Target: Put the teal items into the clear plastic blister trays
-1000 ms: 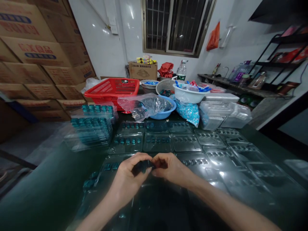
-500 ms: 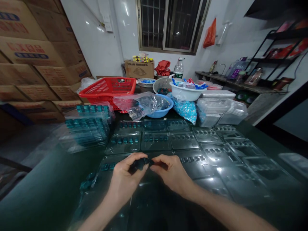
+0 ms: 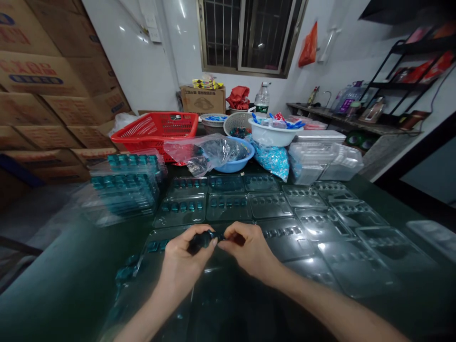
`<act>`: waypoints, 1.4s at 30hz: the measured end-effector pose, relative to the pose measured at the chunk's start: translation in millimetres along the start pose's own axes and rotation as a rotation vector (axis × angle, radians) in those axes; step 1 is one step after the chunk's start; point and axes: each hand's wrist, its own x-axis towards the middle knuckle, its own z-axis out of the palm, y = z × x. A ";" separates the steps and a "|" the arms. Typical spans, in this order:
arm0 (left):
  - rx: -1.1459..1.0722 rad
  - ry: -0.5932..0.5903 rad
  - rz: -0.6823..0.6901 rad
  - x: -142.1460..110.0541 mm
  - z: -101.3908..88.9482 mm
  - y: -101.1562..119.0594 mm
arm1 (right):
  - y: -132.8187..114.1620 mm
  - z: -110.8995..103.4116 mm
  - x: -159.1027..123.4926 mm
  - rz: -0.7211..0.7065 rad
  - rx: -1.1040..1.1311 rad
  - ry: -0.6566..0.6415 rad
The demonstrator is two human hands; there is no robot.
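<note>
My left hand (image 3: 187, 254) is closed around a small dark, glossy piece (image 3: 201, 241) whose exact kind I cannot make out. The fingertips of my right hand (image 3: 245, 244) pinch its right end, so both hands meet on it above the table. Beneath and beyond them lie rows of clear plastic blister trays (image 3: 269, 205) with moulded pockets. Teal cube-like pieces (image 3: 182, 206) fill the pockets of the trays on the left; several trays on the right show only clear pockets. Loose teal pieces (image 3: 125, 273) lie left of my left forearm.
At the left stands a stack of filled trays (image 3: 124, 185). Along the back are a red basket (image 3: 156, 128), a blue basin (image 3: 235, 164), a white basin (image 3: 274, 135), a bag of blue-and-white bits (image 3: 272, 160) and stacked clear trays (image 3: 313, 159). Cardboard boxes (image 3: 35, 111) line the left wall.
The view has shifted slightly. Both hands stay together on the dark piece, and my right fingertips have come a little closer to my left hand.
</note>
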 end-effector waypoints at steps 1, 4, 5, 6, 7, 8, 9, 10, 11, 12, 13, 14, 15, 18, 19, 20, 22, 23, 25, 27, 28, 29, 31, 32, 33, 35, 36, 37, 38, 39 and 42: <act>-0.001 -0.011 0.005 -0.2 -0.5 -0.4 | -0.1 -1.3 0.9 0.029 0.111 -0.045; -0.001 -0.049 0.008 0.0 -1.4 -1.2 | -0.3 -5.5 3.4 0.099 0.331 -0.132; -0.002 -0.056 0.003 0.4 -1.4 -1.7 | -0.4 -6.7 3.8 0.116 0.361 -0.141; -0.001 -0.058 -0.006 0.8 -1.3 -2.4 | -0.5 -7.7 4.1 0.131 0.381 -0.149; 0.003 -0.056 -0.020 1.2 -1.0 -3.3 | -0.5 -8.4 4.2 0.145 0.394 -0.158; 0.012 -0.052 -0.032 1.5 -0.6 -4.4 | -0.6 -8.8 4.1 0.156 0.400 -0.169; 0.024 -0.049 -0.042 1.8 -0.1 -5.5 | -0.5 -9.1 3.9 0.164 0.404 -0.178; 0.034 -0.047 -0.045 2.2 0.5 -6.6 | -0.3 -9.2 3.6 0.171 0.407 -0.185; 0.033 -0.047 -0.041 2.5 1.1 -7.6 | 0.1 -9.1 3.2 0.180 0.412 -0.190; 0.018 -0.048 -0.032 2.9 1.8 -8.5 | 0.7 -8.8 2.7 0.194 0.422 -0.195; -0.016 -0.050 -0.023 3.4 2.5 -9.2 | 1.6 -8.5 2.2 0.215 0.434 -0.203; -0.065 -0.053 -0.024 3.9 3.3 -9.9 | 2.7 -8.1 1.6 0.243 0.444 -0.210; -0.126 -0.060 -0.042 4.2 4.0 -10.7 | 4.0 -7.6 1.0 0.274 0.451 -0.219; -0.315 -0.147 -0.204 4.1 5.1 -13.9 | 8.6 -6.8 -0.9 0.344 0.455 -0.231; -0.370 -0.196 -0.270 3.7 4.8 -15.3 | 9.9 -6.7 -1.5 0.355 0.460 -0.243; -0.420 -0.251 -0.326 3.3 4.1 -16.8 | 10.9 -6.9 -2.0 0.362 0.474 -0.264; -0.515 -0.357 -0.396 2.9 1.4 -19.1 | 11.6 -7.7 -2.5 0.362 0.523 -0.320; -0.559 -0.400 -0.412 3.0 -0.4 -19.4 | 11.3 -8.3 -2.6 0.357 0.553 -0.347; -0.627 -0.456 -0.420 3.5 -3.8 -17.9 | 10.2 -9.4 -2.2 0.346 0.603 -0.381; -0.660 -0.470 -0.418 3.6 -5.6 -13.5 | 9.2 -10.1 -1.0 0.347 0.644 -0.408; -0.665 -0.473 -0.421 3.4 -5.5 -10.7 | 9.0 -10.3 -0.3 0.353 0.668 -0.436; -0.668 -0.476 -0.428 3.2 -4.8 -8.0 | 9.1 -10.5 0.3 0.364 0.697 -0.473; -0.682 -0.498 -0.452 3.2 -3.0 -4.2 | 10.6 -11.1 0.9 0.394 0.772 -0.561; -0.693 -0.516 -0.468 3.9 -2.8 -3.9 | 11.9 -12.1 0.4 0.408 0.811 -0.599; -0.707 -0.527 -0.484 5.4 -3.7 -5.0 | 13.5 -13.7 -0.7 0.416 0.839 -0.634; -0.743 -0.493 -0.516 10.5 -10.4 -10.6 | 17.1 -19.4 -4.9 0.409 0.863 -0.687; -0.763 -0.448 -0.527 13.7 -16.0 -14.4 | 18.8 -23.4 -7.8 0.400 0.862 -0.703; -0.780 -0.381 -0.530 16.7 -22.4 -18.2 | 20.4 -27.7 -10.9 0.389 0.858 -0.705; -0.791 -0.321 -0.510 18.9 -28.9 -21.0 | 21.6 -32.1 -13.7 0.380 0.856 -0.691; -0.799 -0.279 -0.502 20.1 -34.3 -22.4 | 22.5 -35.9 -15.9 0.375 0.858 -0.663; -0.755 -0.363 -0.491 14.9 -37.7 -14.8 | 22.4 -40.7 -17.3 0.367 0.868 -0.559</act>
